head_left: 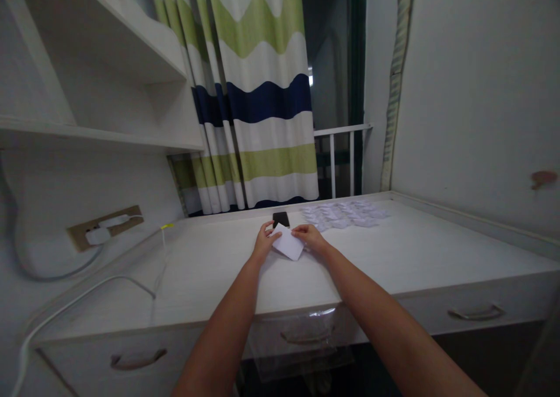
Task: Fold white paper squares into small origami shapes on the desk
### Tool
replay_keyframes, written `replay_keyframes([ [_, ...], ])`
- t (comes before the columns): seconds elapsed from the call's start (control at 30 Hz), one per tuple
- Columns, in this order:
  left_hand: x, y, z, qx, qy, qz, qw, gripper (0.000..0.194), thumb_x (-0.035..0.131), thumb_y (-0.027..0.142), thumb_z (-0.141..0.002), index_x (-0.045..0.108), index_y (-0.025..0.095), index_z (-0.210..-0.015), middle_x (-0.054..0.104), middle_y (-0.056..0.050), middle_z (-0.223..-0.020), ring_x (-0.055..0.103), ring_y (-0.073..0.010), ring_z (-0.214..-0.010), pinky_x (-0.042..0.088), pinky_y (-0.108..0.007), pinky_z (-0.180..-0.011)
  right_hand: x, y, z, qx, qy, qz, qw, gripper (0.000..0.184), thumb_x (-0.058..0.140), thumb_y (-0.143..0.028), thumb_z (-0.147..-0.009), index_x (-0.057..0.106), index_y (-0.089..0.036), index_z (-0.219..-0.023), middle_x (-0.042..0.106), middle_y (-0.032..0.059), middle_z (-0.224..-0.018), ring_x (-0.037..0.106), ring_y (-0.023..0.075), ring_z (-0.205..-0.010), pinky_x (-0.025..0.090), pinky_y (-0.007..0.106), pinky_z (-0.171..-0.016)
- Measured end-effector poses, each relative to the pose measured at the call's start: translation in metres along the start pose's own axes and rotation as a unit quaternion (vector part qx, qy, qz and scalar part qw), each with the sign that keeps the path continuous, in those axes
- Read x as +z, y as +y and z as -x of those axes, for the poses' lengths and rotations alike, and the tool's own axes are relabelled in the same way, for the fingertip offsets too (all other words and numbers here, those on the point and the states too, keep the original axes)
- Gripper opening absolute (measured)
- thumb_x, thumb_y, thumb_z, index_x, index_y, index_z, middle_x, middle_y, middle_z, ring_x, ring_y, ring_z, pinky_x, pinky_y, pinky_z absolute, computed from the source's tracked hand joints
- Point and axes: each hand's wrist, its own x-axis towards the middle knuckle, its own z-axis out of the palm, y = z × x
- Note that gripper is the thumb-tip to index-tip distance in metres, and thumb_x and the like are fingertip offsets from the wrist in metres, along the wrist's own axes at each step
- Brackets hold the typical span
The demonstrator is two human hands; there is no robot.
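Both of my hands reach out over a white desk (pixel 210 268) and hold one small white sheet of paper (pixel 289 244) between them. My left hand (pixel 264 240) pinches its left edge with fingers closed. The sheet's upper right side is gripped by my right hand (pixel 308 236), also closed. Just beyond the sheet a black phone (pixel 280 218) lies flat on the desk. Several small white folded paper pieces (pixel 345 213) are spread out at the far right of the desk.
A striped curtain (pixel 258 93) hangs behind the desk beside a white railing (pixel 341 152). Shelves (pixel 100 134) jut out at the left. A wall socket with a white plug (pixel 101 226) and cable is at the left. Drawer handles (pixel 476 313) line the desk's front.
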Motion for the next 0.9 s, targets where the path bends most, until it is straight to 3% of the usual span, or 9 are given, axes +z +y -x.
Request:
replay_keyframes([
  [0.13, 0.005, 0.0, 0.003, -0.07, -0.03, 0.055, 0.996, 0.051, 0.072, 0.023, -0.054, 0.052, 0.017, -0.1, 0.062, -0.01, -0.096, 0.06, -0.0175, -0.075, 0.048, -0.03, -0.062, -0.003, 0.0, -0.003, -0.012, 0.049, -0.017, 0.999, 0.027, 0.067, -0.034, -0.051, 0.06, -0.012, -0.066, 0.06, 0.0022, -0.058, 0.052, 0.0121, -0.055, 0.038, 0.024, -0.053],
  [0.27, 0.008, -0.001, 0.005, -0.111, -0.089, 0.047, 0.989, 0.037, 0.074, 0.023, -0.051, 0.059, 0.011, -0.083, 0.064, -0.012, -0.086, 0.06, -0.0195, -0.07, 0.048, -0.033, -0.062, -0.003, -0.002, -0.002, -0.011, 0.062, -0.032, 0.997, 0.026, 0.067, -0.033, -0.054, 0.059, -0.013, -0.068, 0.056, -0.001, -0.054, 0.05, 0.0103, -0.052, 0.038, 0.023, -0.051],
  [0.5, 0.001, -0.008, -0.004, -0.055, -0.017, 0.01, 0.998, 0.035, 0.072, 0.036, -0.05, 0.063, 0.011, -0.071, 0.065, -0.006, -0.068, 0.057, -0.015, -0.059, 0.045, -0.027, -0.055, 0.001, -0.006, 0.004, 0.059, -0.004, -0.084, 0.995, 0.025, 0.071, -0.022, -0.048, 0.058, -0.013, -0.067, 0.058, -0.0009, -0.058, 0.054, 0.0104, -0.054, 0.045, 0.023, -0.055],
  [0.9, 0.002, -0.008, -0.004, -0.024, -0.04, -0.028, 0.999, 0.033, 0.073, 0.037, -0.046, 0.064, 0.01, -0.062, 0.062, -0.004, -0.058, 0.052, -0.0115, -0.051, 0.037, -0.022, -0.049, 0.0, -0.003, 0.002, 0.05, -0.008, -0.082, 0.995, 0.024, 0.072, -0.024, -0.048, 0.056, -0.012, -0.062, 0.056, -0.0023, -0.053, 0.053, 0.0089, -0.05, 0.045, 0.022, -0.052],
])
